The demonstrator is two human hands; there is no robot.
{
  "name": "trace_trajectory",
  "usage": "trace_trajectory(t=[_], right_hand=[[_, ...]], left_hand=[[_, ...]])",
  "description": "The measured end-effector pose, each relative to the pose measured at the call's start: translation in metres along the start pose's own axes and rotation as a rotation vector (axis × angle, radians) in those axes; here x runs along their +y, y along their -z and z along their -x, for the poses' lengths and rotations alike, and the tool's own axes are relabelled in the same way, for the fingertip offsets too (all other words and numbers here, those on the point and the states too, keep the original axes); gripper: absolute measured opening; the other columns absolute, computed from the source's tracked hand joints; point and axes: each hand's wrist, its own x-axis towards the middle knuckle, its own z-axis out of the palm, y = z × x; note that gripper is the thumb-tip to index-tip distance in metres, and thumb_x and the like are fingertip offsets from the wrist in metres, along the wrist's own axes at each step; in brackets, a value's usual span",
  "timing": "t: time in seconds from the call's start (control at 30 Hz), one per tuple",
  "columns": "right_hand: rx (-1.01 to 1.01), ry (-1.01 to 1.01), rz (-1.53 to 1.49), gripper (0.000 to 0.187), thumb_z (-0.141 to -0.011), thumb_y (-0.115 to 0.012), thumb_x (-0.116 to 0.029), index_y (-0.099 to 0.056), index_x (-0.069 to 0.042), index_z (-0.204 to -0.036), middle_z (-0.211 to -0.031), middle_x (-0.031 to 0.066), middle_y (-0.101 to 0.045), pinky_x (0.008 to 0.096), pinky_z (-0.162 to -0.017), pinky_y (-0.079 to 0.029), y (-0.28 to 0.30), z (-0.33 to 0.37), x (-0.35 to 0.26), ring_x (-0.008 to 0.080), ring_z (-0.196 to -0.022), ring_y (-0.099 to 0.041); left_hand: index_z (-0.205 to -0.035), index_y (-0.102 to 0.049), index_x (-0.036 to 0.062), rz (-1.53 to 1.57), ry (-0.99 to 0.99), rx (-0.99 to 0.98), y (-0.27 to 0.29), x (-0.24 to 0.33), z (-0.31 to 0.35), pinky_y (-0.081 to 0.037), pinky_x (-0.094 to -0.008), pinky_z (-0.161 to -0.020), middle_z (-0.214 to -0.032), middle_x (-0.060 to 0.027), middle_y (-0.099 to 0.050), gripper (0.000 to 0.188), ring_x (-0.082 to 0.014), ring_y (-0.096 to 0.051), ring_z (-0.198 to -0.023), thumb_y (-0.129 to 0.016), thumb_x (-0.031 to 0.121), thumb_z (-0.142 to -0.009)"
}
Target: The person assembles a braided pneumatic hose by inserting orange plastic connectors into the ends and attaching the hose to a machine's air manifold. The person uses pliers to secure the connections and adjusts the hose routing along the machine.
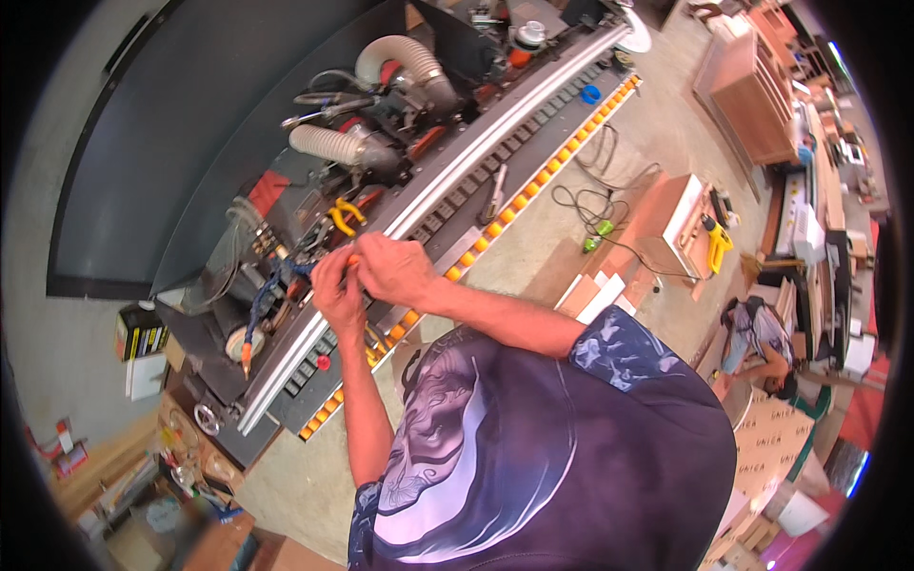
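Observation:
Over the rail of a long machine (447, 186), my two hands meet with bent fingers. Between their fingertips shows a small orange nozzle (354, 259), partly hidden. My left hand (338, 295) pinches close beside it, and my right hand (395, 271) closes round it from the right. A blue segmented hose (297, 268) runs up to my left hand from the machine's inside; where it ends is covered by my fingers. Just beyond my hands lie yellow-handled pliers (345, 217). Another blue segmented hose (259, 303) with an orange tip hangs to the left.
Ribbed hoses (328, 145) and motors fill the machine behind its rail. Orange rollers (519, 200) line the near edge. A metal tool (497, 190) and a blue ring (590, 93) lie there. Cables (600, 195) and a yellow power tool (717, 246) are at right; another person (757, 338) is beyond.

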Motion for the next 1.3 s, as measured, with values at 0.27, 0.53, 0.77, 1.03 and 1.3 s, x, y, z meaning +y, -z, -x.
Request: trace_trajectory(t=[0.27,0.53,0.77,1.03,1.3], right_hand=[[-0.001,0.021,-0.148,0.015,-0.091,-0.068,-0.014,-0.062,-0.005,-0.101,-0.089,0.0148,-0.068,0.0482,-0.066,-0.055,0.000,-0.001,0.007,0.0376,-0.079,-0.070],[-0.081,0.077,-0.077,0.014,-0.091,-0.066,-0.015,-0.061,-0.004,-0.099,-0.084,0.0163,-0.068,0.0491,-0.064,-0.055,0.007,-0.010,0.010,0.0385,-0.075,-0.070],[-0.096,0.161,0.041,0.017,-0.089,-0.064,-0.016,-0.055,-0.003,-0.095,-0.078,0.0181,-0.068,0.0490,-0.058,-0.056,0.005,-0.014,0.013,0.0388,-0.066,-0.070],[-0.066,0.240,0.003,0.017,-0.087,-0.065,-0.014,-0.054,-0.003,-0.094,-0.078,0.0156,-0.068,0.0467,-0.056,-0.054,0.001,-0.015,0.021,0.0367,-0.066,-0.070],[-0.074,0.212,-0.087,0.013,-0.090,-0.066,-0.011,-0.058,-0.005,-0.098,-0.082,0.0131,-0.069,0.0463,-0.057,-0.054,0.015,-0.018,0.023,0.0352,-0.069,-0.070]], left_hand=[[-0.113,-0.079,0.0082,0.013,0.003,-0.008,0.007,0.009,-0.003,-0.054,-0.0389,-0.096,-0.110,-0.0082,-0.077,0.030,-0.0282,-0.070,-0.108,-0.078,0.000,-0.085],[-0.112,-0.079,0.0077,0.026,0.001,0.005,0.007,0.013,-0.005,-0.054,-0.0391,-0.094,-0.109,-0.0085,-0.077,0.030,-0.0286,-0.069,-0.108,-0.080,0.001,-0.083],[-0.111,-0.078,0.0069,0.010,-0.005,-0.006,0.007,0.012,-0.006,-0.054,-0.0398,-0.095,-0.109,-0.0084,-0.077,0.028,-0.0295,-0.069,-0.108,-0.080,0.002,-0.084],[-0.111,-0.078,0.0061,0.003,-0.008,-0.008,0.009,0.014,-0.005,-0.054,-0.0404,-0.094,-0.110,-0.0098,-0.077,0.029,-0.0306,-0.069,-0.108,-0.079,0.000,-0.083],[-0.112,-0.078,0.0061,0.018,0.016,0.017,0.010,0.015,-0.006,-0.055,-0.0396,-0.096,-0.111,-0.0098,-0.077,0.031,-0.0298,-0.070,-0.110,-0.078,-0.004,-0.082]])
